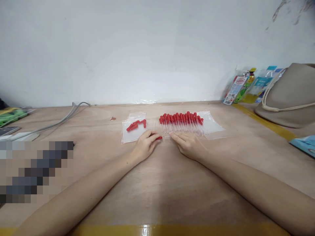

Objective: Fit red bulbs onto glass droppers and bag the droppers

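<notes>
Pinched in the fingers of my left hand is a red rubber dropper bulb, its end showing past the fingertips. My right hand has its fingers pressed together on a thin clear dropper tube that spans the gap toward the bulb. Whether the tube sits inside the bulb I cannot tell. Just beyond my right hand lies a row of droppers with red bulbs, tips toward me. Loose red bulbs rest on a clear plastic bag past my left hand, beside several bare clear tubes.
Another plastic bag lies right of the droppers. Bottles and a carton lean by the wall at right, near a beige bag. A blue packet sits at the right edge. Grey cables cross the left side.
</notes>
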A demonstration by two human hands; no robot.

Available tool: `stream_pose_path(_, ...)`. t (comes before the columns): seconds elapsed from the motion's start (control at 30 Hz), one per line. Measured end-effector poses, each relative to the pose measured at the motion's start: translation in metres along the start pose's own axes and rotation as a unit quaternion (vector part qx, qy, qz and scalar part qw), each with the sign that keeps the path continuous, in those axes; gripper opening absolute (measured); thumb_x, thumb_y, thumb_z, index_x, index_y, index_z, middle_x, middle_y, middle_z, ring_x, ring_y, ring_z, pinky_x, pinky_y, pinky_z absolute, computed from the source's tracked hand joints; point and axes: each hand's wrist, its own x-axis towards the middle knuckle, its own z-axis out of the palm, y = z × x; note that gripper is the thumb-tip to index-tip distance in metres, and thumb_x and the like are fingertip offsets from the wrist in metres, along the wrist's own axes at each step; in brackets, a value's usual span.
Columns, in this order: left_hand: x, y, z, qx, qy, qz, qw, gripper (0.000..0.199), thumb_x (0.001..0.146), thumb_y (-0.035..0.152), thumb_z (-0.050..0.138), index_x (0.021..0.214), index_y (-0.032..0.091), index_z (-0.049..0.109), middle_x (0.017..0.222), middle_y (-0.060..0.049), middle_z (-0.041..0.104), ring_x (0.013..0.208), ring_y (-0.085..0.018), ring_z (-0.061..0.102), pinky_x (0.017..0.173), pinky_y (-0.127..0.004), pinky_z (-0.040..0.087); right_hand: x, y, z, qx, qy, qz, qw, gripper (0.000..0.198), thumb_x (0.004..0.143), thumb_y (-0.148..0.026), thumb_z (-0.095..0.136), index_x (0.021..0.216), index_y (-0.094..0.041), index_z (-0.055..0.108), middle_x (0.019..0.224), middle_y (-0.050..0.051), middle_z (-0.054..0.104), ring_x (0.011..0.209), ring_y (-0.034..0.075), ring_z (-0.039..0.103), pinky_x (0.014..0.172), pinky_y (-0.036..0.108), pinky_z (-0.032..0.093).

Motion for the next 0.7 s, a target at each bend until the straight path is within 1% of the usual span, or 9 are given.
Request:
stream_pose_path(0.13,0.0015,0.0019,0.0031,0.009,0.013,0.013,1.0,0.018,0.086,0.021,0.047,0.097,0.018,0.06,0.093,-0.007,0.06,0.085,-0.017,0.055,0.076,-0.032,0.047,0.0007,-0.0006,0.002,0.008,-0.005,0.011,1.0,0.038,0.081,-0.004,0.036,0.108,-0.015,0.06,0.102,0.01,0.066,0.093,0.018,0.062,0.078,0.032,0.053)
stream_pose_path(0.27,0.0005,0.001,0.0054,0.01,0.018,0.021,1.0,0.017,0.086,0.023,0.049,0.097,0.018,0.06,0.094,-0.006,0.063,0.086,-0.017,0.056,0.079,-0.033,0.047,0.001,-0.0022,0.0033,-0.002,0.001,-0.012,1.0,0.037,0.081,-0.005,0.037,0.107,-0.015,0.06,0.101,0.008,0.066,0.091,0.017,0.062,0.076,0.03,0.054)
stream_pose_path(0.37,-0.0004,0.0011,0.0051,-0.018,0.015,0.008,1.0,0.017,0.087,0.024,0.048,0.097,0.018,0.059,0.09,-0.005,0.065,0.083,-0.016,0.059,0.076,-0.03,0.049,0.001,-0.0028,0.0035,0.003,0.009,-0.026,1.0,0.038,0.08,-0.004,0.036,0.108,-0.014,0.06,0.102,0.009,0.066,0.092,0.017,0.062,0.077,0.029,0.054)
stream_pose_path(0.5,-0.0017,0.002,0.0037,-0.056,0.002,0.0,0.998,0.018,0.088,0.025,0.047,0.1,0.02,0.06,0.085,-0.002,0.066,0.077,-0.013,0.062,0.071,-0.026,0.05,0.0009,-0.0014,0.0033,0.02,0.004,-0.03,0.999,0.041,0.08,-0.003,0.034,0.11,-0.016,0.059,0.101,0.008,0.066,0.093,0.015,0.062,0.078,0.029,0.054)
stream_pose_path(0.6,-0.003,0.001,0.0045,-0.066,0.003,-0.001,0.998,0.018,0.087,0.027,0.048,0.099,0.021,0.061,0.083,-0.002,0.067,0.074,-0.013,0.063,0.069,-0.025,0.05,0.0009,0.0003,0.0023,0.034,0.009,-0.047,0.998,0.041,0.08,-0.002,0.036,0.111,-0.015,0.059,0.1,0.01,0.066,0.091,0.016,0.063,0.075,0.03,0.055)
stream_pose_path(0.7,-0.0044,-0.0013,0.0063,-0.068,0.005,0.002,0.998,0.018,0.087,0.028,0.049,0.098,0.022,0.062,0.081,-0.002,0.068,0.073,-0.013,0.064,0.068,-0.025,0.051,0.0014,0.0012,0.0011,0.042,0.0,-0.056,0.998,0.04,0.079,-0.002,0.038,0.111,-0.014,0.059,0.1,0.01,0.066,0.09,0.017,0.063,0.076,0.03,0.054)
